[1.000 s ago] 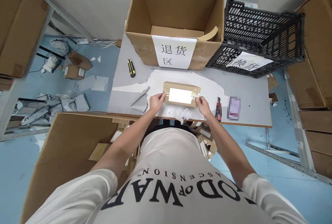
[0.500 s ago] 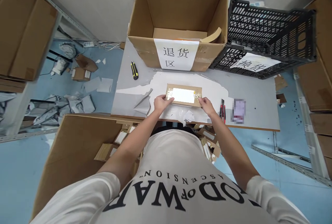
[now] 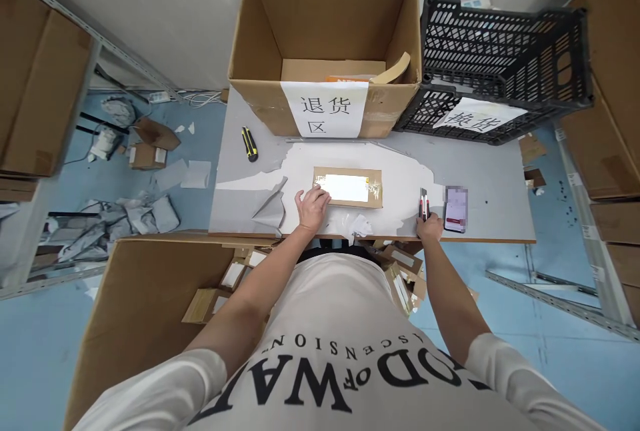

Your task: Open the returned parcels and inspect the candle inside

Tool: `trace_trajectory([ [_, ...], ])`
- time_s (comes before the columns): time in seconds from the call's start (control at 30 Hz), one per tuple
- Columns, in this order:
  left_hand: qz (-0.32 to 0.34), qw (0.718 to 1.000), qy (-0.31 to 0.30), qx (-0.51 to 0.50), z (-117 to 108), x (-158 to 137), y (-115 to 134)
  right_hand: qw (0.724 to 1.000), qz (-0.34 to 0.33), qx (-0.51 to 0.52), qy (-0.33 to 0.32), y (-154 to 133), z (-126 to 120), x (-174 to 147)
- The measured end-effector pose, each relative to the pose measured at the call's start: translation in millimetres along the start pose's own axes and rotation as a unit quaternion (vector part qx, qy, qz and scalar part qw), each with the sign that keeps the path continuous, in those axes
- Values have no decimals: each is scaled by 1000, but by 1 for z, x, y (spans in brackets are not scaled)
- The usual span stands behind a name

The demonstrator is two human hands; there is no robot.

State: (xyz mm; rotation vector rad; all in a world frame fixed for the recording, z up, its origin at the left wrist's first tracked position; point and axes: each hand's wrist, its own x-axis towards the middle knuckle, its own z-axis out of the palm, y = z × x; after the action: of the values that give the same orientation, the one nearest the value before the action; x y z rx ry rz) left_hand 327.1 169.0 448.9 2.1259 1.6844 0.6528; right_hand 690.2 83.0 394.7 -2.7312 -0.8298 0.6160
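two big containers stand along the far edge of the grey table: a tall open brown cardboard carton with a white paper sign on its front wall, and beside it a black plastic lattice crate tipped on its side, also signed. the carton's corrugated walls are matt and creased; a few flat pieces lie at its bottom. the crate is rigid, with an open grid.

nearer the person, another large brown cardboard box sits below the table's front edge, with small flat parcels stacked in it.

on the table's middle, on a patch of white torn paper, lies the small flat brown cardboard parcel, rectangular, with a glossy white label and shiny clear tape across its top. it looks sealed and unopened, so i judge the opening is yet to begin.

the left hand rests on the parcel's near left corner, fingers spread flat and pressing on it. the right hand is well apart from the parcel, at the table's front edge, its fingers closed round the handle end of a slim red and black utility knife, which lies on the table. just beside it lies a dark phone. a yellow and black utility knife lies far left, untouched.
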Motion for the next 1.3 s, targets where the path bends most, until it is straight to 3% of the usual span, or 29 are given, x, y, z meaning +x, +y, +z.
trace_trajectory([
  [0.13,141,988,-66,6,-2,-3,-9,999,-44,14,10,-31,-23,0],
  [0.2,188,978,-86,9,0,-7,-13,987,-157,37,21,-64,-41,-10],
  [0.23,197,976,-88,13,1,-9,-14,968,-245,50,0,-84,-49,-18],
  [0.3,198,976,-87,21,4,-13,-17,900,-422,26,-105,-131,-60,-36],
  [0.37,198,976,-89,20,8,-16,-19,813,-547,-53,-190,-176,-61,-54],
  [0.47,202,975,-95,8,11,-17,-22,713,-632,-196,-233,-223,-49,-74],
  [0.53,202,975,-93,-2,13,-18,-23,683,-650,-246,-225,-237,-39,-81],
  [0.8,172,980,-95,-38,16,-18,-22,673,-650,-291,-200,-238,-36,-88],
  [0.97,153,983,-94,-43,18,-16,-21,712,-598,-290,-227,-230,-46,-76],
  [1.07,144,985,-78,-51,20,-15,-21,722,-579,-305,-227,-212,-68,-55],
  [1.2,148,986,-68,-25,23,-12,-22,695,-552,-412,-207,-175,-116,-28],
  [1.3,152,986,-65,6,22,-10,-20,695,-521,-452,-202,-155,-145,-20],
])
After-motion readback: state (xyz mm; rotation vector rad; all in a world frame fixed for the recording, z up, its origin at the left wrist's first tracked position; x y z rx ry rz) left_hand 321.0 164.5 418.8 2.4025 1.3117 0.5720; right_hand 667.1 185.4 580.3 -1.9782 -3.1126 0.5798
